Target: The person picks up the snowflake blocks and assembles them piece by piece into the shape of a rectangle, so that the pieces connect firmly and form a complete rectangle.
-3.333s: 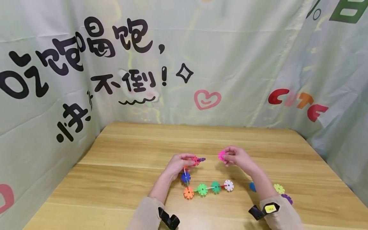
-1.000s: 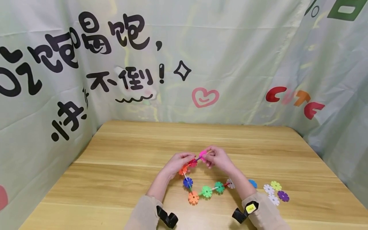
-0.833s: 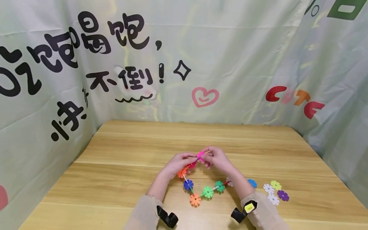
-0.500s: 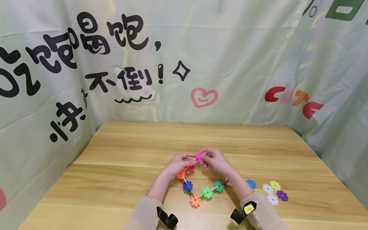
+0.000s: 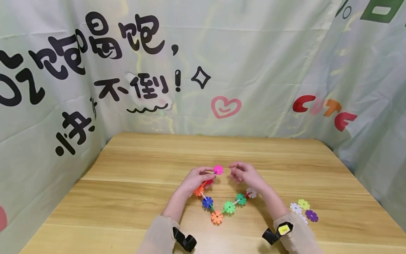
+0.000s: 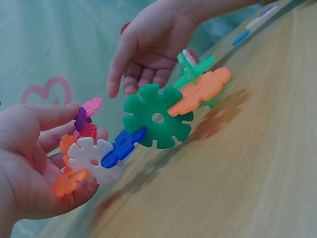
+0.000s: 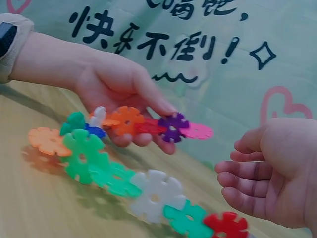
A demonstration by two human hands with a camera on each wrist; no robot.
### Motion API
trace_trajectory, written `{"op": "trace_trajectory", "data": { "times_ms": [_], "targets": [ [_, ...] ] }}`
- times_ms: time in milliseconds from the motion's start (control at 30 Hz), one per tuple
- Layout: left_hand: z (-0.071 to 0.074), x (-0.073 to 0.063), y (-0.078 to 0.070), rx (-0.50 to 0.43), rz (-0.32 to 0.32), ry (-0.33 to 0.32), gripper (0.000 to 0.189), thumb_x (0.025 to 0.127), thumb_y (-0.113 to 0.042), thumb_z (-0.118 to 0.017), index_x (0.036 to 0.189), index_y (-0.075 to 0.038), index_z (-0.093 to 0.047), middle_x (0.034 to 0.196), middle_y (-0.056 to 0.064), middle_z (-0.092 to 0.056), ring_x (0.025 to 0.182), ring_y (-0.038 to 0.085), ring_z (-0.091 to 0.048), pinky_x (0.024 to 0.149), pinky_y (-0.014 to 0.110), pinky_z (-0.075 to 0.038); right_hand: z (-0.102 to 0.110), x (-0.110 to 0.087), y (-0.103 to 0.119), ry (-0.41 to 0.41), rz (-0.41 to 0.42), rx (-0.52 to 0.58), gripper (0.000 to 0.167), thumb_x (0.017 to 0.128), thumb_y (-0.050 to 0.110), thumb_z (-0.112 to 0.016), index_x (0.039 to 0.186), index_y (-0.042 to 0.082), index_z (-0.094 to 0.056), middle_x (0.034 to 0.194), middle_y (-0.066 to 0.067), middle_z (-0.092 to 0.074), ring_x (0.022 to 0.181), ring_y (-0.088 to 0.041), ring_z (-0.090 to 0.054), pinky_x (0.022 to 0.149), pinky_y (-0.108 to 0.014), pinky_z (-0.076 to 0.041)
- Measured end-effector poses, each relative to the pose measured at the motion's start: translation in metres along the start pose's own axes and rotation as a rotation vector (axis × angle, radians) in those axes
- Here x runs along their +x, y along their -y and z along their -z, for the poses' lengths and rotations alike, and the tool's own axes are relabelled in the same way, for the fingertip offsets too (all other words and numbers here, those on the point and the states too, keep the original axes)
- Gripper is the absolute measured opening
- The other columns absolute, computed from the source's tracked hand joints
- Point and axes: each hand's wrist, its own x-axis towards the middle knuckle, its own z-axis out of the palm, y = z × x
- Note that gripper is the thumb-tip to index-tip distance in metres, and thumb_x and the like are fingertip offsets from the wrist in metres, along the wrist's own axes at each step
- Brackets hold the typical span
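Left hand (image 5: 196, 179) pinches a purple plastic flower disc (image 7: 174, 130) (pink plastic flower (image 5: 218, 170) joined on); right hand (image 5: 246, 175) hangs loose, empty. That join looks done; another needs one more.

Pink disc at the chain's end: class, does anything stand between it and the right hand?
Nothing visible: the head and right wrist views show open space between the pink disc and the right hand. The left hand pinches the purple disc, outside that gap.
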Motion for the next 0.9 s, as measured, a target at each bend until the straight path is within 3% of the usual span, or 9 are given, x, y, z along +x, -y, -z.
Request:
{"op": "trace_trajectory", "data": {
  "times_ms": [433,700,900],
  "targets": [
    [0.0,-0.001,-0.001,-0.003,0.021,0.004,0.03,0.089,-0.012,-0.061,0.117,0.001,-0.06,0.095,0.017,-0.065,0.073,0.018,-0.063,0.06,0.025,-0.052,0.044,-0.03,-0.012,-0.061,-0.004,0.033,0.039,0.096,0.014,-0.05,0.12,-0.016,-0.044,0.091,-0.02,-0.059,0.077,-0.021,-0.058,0.063,-0.028,-0.053],
    [0.001,-0.001,0.0,-0.002,0.004,0.008,0.032,0.089,-0.012,-0.061,0.118,0.002,-0.059,0.095,0.017,-0.065,0.071,0.016,-0.063,0.058,0.023,-0.051,0.076,-0.057,-0.028,-0.136,0.004,-0.038,0.039,0.094,0.012,-0.053,0.119,-0.017,-0.045,0.095,-0.021,-0.06,0.079,-0.016,-0.059,0.062,-0.031,-0.054],
    [0.001,-0.003,-0.001,-0.005,-0.002,0.003,0.032,0.09,-0.011,-0.06,0.118,0.002,-0.059,0.096,0.017,-0.065,0.069,0.015,-0.062,0.057,0.023,-0.05,0.108,-0.083,-0.032,-0.18,-0.031,-0.14,0.045,0.094,0.016,-0.055,0.123,-0.016,-0.043,0.098,-0.01,-0.062,0.082,-0.01,-0.06,0.066,-0.028,-0.053]
  ]
}}
